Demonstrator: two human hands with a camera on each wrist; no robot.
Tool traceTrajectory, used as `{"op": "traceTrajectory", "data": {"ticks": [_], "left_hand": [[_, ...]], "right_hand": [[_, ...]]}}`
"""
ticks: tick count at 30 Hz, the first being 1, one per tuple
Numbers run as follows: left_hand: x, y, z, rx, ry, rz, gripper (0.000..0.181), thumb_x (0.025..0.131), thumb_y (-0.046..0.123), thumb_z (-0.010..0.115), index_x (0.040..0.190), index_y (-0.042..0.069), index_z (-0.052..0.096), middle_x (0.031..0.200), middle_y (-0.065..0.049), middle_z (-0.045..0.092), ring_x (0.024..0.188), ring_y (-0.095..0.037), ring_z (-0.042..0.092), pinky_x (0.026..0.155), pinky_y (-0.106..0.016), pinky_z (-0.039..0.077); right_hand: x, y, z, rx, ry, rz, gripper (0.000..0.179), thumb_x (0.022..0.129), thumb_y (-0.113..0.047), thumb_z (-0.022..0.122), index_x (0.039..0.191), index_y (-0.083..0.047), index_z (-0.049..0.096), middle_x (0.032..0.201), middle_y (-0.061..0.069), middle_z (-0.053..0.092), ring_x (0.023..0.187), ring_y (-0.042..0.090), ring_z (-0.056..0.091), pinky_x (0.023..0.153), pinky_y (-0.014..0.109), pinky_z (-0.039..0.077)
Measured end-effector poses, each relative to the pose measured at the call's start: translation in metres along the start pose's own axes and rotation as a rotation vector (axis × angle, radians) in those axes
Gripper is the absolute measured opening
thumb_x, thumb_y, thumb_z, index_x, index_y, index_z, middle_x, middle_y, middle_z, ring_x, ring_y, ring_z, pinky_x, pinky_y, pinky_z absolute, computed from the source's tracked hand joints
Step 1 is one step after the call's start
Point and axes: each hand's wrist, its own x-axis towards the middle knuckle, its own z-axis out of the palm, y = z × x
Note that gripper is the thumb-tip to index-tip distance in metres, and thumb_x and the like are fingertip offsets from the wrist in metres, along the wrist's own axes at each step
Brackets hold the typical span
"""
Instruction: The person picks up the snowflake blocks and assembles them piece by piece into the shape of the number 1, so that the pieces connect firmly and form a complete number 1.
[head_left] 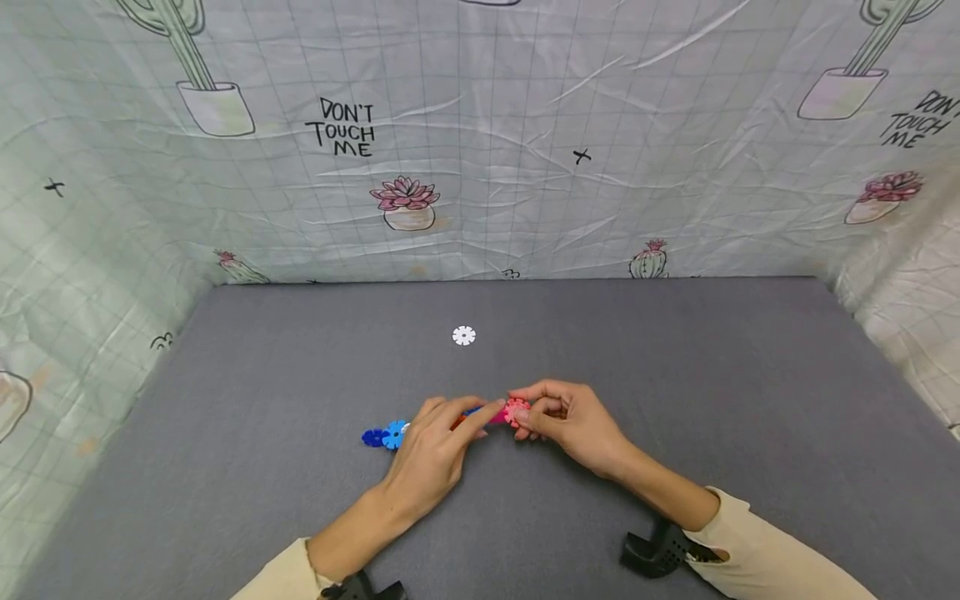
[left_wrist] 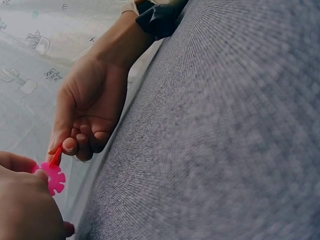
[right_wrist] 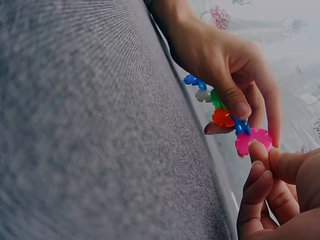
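Observation:
A chain of slotted plastic flower discs lies slantwise, with a dark blue disc (head_left: 372, 437) and a light blue disc (head_left: 393, 435) at its left end. My left hand (head_left: 431, 450) covers its middle and grips it near the magenta disc (right_wrist: 245, 142). An orange disc (right_wrist: 222, 118), a green one (right_wrist: 216, 99) and a whitish one (right_wrist: 202, 95) show under that hand in the right wrist view. Between thumb and index finger, my right hand (head_left: 577, 429) pinches a coral-red disc (head_left: 514, 410) against the magenta disc. Fingers partly hide where the two meet.
A loose white flower disc (head_left: 458, 337) lies on the grey table (head_left: 675, 358), beyond the hands. Behind the table hangs a pale cloth (head_left: 480, 225) printed with cacti. Each wrist carries a black device (head_left: 656, 550).

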Motion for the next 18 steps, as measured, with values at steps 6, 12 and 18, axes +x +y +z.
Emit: {"op": "traceTrajectory", "data": {"ticks": [6,12,18], "left_hand": [[-0.0004,0.0007,-0.0004,-0.013,-0.007,0.009,0.037,0.086,0.008,0.066,0.122,0.009,0.064,0.101,-0.008,0.065,0.083,-0.022,0.062,0.076,-0.035,0.047],[-0.0005,0.0015,-0.0005,-0.02,-0.008,0.009,0.034,0.088,0.01,0.065,0.122,0.01,0.065,0.101,-0.008,0.065,0.081,-0.022,0.062,0.075,-0.034,0.048],[-0.0004,0.0019,-0.001,-0.019,-0.001,0.01,0.034,0.087,0.01,0.065,0.121,0.009,0.066,0.099,-0.008,0.065,0.079,-0.022,0.062,0.075,-0.035,0.048]], "right_hand": [[-0.0007,0.0012,0.0009,0.021,-0.011,0.006,0.028,0.092,-0.008,0.064,0.115,0.008,0.061,0.077,0.019,0.066,0.076,0.028,0.068,0.064,0.03,0.053],[-0.0013,0.0013,0.0014,0.054,-0.012,0.033,0.028,0.091,-0.007,0.065,0.115,0.007,0.061,0.078,0.02,0.067,0.075,0.028,0.068,0.062,0.029,0.053],[-0.0014,0.0019,0.0032,0.055,-0.009,0.035,0.027,0.091,-0.008,0.066,0.113,0.007,0.061,0.079,0.02,0.068,0.073,0.027,0.067,0.061,0.029,0.053]]}}
